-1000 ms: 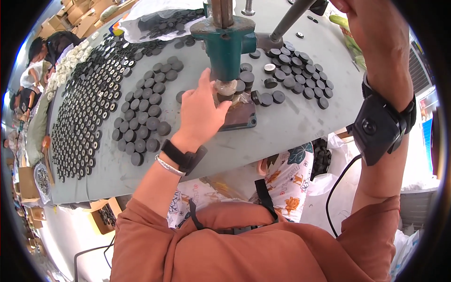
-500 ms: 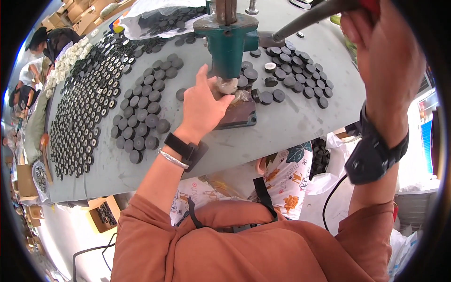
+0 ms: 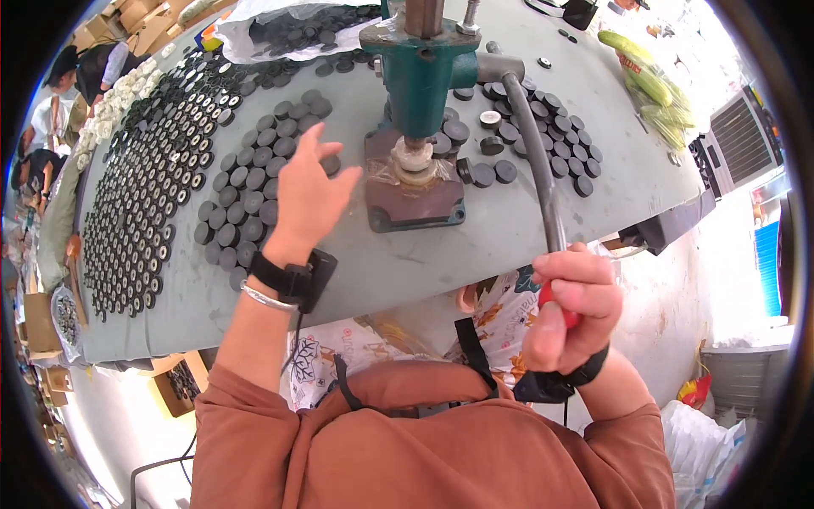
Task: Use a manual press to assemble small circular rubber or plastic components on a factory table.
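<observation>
A green hand press stands on the grey table, its ram lowered onto a pale, clear-wrapped fixture on the base plate. My right hand is closed round the red-knobbed end of the press lever, which slopes down toward me. My left hand hovers left of the press with fingers apart, holding nothing, close to a cluster of black round caps. Right of the press lies another group of black caps, with one pale-faced disc among them. Whether a piece sits under the ram cannot be made out.
Many ringed black discs cover the table's left side. A white bag of black pieces lies at the back. Bagged green vegetables rest at the far right. Other people are at the far left; an open carton stands below the table.
My right hand has pulled the lever from high at the right down toward me, and the ram has come down. My left hand has drawn away from the fixture to the left.
</observation>
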A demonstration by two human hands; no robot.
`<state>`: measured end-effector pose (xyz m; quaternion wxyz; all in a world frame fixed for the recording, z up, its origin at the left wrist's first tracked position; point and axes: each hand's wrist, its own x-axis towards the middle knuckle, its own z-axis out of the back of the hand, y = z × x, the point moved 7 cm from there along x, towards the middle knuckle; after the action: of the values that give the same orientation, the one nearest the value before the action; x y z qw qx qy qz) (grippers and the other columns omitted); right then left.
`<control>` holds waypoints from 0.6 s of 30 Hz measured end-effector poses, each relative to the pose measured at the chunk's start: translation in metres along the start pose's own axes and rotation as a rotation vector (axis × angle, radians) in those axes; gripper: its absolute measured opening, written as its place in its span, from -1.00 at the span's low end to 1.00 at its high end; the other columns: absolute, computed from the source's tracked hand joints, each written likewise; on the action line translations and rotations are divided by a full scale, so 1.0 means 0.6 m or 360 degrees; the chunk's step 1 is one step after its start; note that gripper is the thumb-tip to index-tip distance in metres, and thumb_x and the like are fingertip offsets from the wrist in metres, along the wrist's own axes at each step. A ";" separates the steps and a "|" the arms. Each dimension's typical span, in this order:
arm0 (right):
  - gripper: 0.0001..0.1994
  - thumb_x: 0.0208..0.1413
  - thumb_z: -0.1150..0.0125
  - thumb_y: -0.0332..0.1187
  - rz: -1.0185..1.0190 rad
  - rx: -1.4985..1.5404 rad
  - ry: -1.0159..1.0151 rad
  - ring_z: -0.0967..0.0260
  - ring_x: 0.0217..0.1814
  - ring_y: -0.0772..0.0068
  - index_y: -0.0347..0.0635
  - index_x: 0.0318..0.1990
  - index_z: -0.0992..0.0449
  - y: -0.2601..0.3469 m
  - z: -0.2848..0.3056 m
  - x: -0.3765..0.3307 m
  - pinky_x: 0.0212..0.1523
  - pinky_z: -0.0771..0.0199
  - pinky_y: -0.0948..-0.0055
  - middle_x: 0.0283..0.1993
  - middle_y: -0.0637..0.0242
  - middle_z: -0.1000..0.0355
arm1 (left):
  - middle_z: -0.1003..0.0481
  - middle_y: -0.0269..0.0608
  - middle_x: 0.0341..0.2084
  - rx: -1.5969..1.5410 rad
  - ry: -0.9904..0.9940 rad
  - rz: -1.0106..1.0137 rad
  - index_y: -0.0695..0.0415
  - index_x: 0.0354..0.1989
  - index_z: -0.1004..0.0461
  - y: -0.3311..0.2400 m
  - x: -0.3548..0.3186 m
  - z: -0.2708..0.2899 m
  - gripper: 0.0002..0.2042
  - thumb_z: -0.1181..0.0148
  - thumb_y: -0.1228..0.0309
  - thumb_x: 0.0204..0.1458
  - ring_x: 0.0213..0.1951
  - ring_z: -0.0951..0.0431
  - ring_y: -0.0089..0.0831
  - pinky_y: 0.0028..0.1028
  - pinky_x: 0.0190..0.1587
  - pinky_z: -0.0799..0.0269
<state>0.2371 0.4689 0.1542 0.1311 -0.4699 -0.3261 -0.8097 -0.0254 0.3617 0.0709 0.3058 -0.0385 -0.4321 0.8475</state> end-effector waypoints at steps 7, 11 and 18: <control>-0.74 -0.14 -0.14 -0.51 0.0057 0.0099 0.0002 -0.31 -0.50 0.33 -0.22 -0.22 -0.35 -0.011 -0.004 -0.008 -0.48 -0.25 0.39 -0.16 0.04 -0.37 | -0.53 -0.14 -0.33 0.0499 -0.0173 -0.0107 0.16 -0.09 -0.48 0.060 0.074 0.031 -0.64 -0.25 0.31 -0.09 -0.21 -0.54 -0.26 -0.37 -0.12 -0.42; -0.71 -0.06 -0.17 -0.42 -0.0050 0.0004 0.0261 -0.24 -0.48 0.35 -0.21 -0.16 -0.29 0.006 0.021 0.024 -0.44 -0.26 0.38 -0.18 0.01 -0.36 | -0.50 -0.11 -0.29 0.0947 -0.0108 -0.0123 0.09 -0.09 -0.49 0.084 0.132 0.001 -0.64 -0.22 0.21 -0.06 -0.15 -0.48 -0.16 -0.26 -0.10 -0.41; -0.70 0.24 0.19 -0.22 -0.0132 -0.0924 0.0065 0.09 -0.74 0.74 -0.30 -0.18 -0.37 0.011 0.039 0.236 -0.68 0.03 0.72 -0.36 0.16 -0.36 | -0.40 -0.12 -0.06 0.1615 0.0104 0.0028 -0.01 -0.05 -0.47 0.090 0.199 -0.014 -0.65 -0.14 0.12 0.02 0.06 -0.35 -0.19 -0.06 0.02 -0.25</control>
<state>0.1822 0.4924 0.2849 -0.0355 -0.4577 -0.0969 -0.8831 -0.1457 0.4097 0.0487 0.2921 0.0849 0.0443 0.9516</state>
